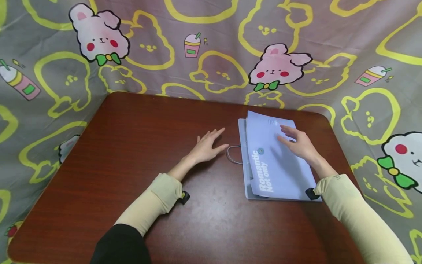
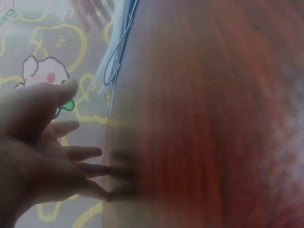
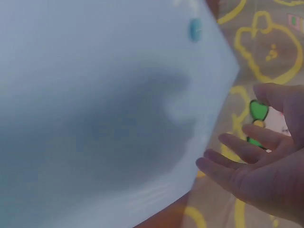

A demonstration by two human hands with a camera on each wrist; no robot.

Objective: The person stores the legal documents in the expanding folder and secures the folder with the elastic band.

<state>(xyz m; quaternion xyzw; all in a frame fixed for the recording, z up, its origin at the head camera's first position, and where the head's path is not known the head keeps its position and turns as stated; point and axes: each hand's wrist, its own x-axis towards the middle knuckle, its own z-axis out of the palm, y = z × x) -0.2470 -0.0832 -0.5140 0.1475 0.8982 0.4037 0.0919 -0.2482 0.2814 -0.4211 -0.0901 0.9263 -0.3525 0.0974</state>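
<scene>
A light blue document folder [image 1: 280,161] with white lettering lies on the right part of the table, its front flap lifted a little along the left side. A round button [image 1: 261,150] sits on the flap, and a thin elastic cord [image 1: 230,156] loops out past the left edge. Over the folder hovers my right hand [image 1: 301,145], fingers extended, holding nothing; its shadow falls on the cover in the right wrist view. My left hand [image 1: 206,148] is above the table, left of the cord, with fingers spread and nothing in them.
The brown wooden table [image 1: 132,154] extends to the left and front of the folder. Behind and beside it hangs a patterned cloth [image 1: 178,73] with cartoon rabbits. A small dark device [image 1: 184,198] is at the left wrist, another [image 1: 311,193] at the right.
</scene>
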